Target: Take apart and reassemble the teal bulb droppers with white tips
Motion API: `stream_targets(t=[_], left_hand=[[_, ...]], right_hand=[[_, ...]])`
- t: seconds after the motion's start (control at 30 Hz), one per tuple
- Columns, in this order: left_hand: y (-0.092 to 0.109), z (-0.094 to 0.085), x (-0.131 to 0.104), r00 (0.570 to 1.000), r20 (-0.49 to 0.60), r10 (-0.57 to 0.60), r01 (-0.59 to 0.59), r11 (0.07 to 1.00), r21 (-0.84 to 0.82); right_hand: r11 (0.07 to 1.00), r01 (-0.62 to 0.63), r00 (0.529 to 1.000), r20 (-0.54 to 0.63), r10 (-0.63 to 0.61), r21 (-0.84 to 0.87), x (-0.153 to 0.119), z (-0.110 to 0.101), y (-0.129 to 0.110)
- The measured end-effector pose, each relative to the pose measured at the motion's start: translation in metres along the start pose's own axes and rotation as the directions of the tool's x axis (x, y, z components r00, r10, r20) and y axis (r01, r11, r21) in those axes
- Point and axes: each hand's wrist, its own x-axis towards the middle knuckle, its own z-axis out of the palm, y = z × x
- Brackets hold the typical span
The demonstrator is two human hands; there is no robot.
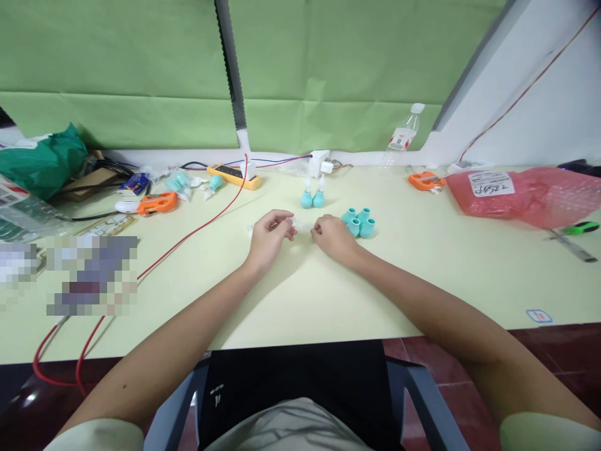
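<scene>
Clear plastic piece (304,226): we see it between the hands at mid-frame, its long axis seemingly left to right; its outline is faint, and we cannot tell which end is which.
Left hand (270,241): half-curled, thumb and fingers at the plastic; we cannot tell how firm the hold is.
Right hand (334,238): fingers curled in, tips by the plastic's right side; we cannot tell if they grip it.
Four teal bulbs (359,224): smooth, rounded, necks upward, just beyond the right hand.
Two tipped bulbs (312,198): teal, upright with translucent tips, above centre.
Red bag (530,197): glossy, crumpled plastic, right of frame, cut off by the edge.
Pixelation: hides items at left.
</scene>
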Motion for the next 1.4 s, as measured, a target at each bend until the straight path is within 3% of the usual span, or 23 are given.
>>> stream_targets(t=[0.27, 0.37, 0.43, 0.5, 0.57, 0.63, 0.73, 1.2, 1.3, 1.4], left_hand=[[0.003, 0.003, -0.003, 0.999, 0.032, 0.042, -0.041, 0.999, -0.029], [0.0, 0.002, -0.003, 0.998, 0.05, 0.047, -0.046, 0.999, -0.009], [-0.003, 0.0, -0.004, 0.995, 0.076, 0.063, -0.067, 0.997, 0.046], [-0.005, -0.001, -0.005, 0.989, 0.104, 0.105, -0.115, 0.988, 0.099], [-0.006, -0.001, -0.008, 0.973, 0.146, 0.178, -0.198, 0.971, 0.136], [-0.006, 0.0, -0.011, 0.947, 0.2, 0.251, -0.283, 0.946, 0.157], [-0.004, 0.003, -0.016, 0.918, 0.24, 0.316, -0.36, 0.918, 0.169], [-0.003, 0.005, -0.021, 0.903, 0.229, 0.363, -0.409, 0.888, 0.209], [-0.002, 0.003, -0.021, 0.882, 0.246, 0.401, -0.46, 0.847, 0.266], [-0.001, 0.002, -0.022, 0.86, 0.272, 0.431, -0.506, 0.784, 0.359]], right_hand=[[0.998, -0.016, 1.0, -0.019, 0.017, 0.054, -0.003, -0.004, 0.002], [0.979, -0.015, 0.999, -0.028, 0.021, 0.205, -0.008, -0.01, 0.003], [0.901, -0.002, 0.999, -0.04, 0.021, 0.433, -0.012, -0.016, 0.001], [0.759, 0.058, 0.996, -0.091, 0.001, 0.648, -0.016, -0.023, -0.003], [0.645, 0.167, 0.981, -0.191, -0.032, 0.746, -0.02, -0.03, -0.009], [0.604, 0.268, 0.956, -0.283, -0.073, 0.75, -0.025, -0.035, -0.015], [0.63, 0.344, 0.933, -0.331, -0.144, 0.696, -0.03, -0.038, -0.02], [0.684, 0.47, 0.877, -0.385, -0.289, 0.557, -0.032, -0.041, -0.014], [0.671, 0.453, 0.888, -0.367, -0.278, 0.587, -0.032, -0.041, -0.014], [0.632, 0.369, 0.929, -0.302, -0.216, 0.682, -0.031, -0.042, -0.016]])
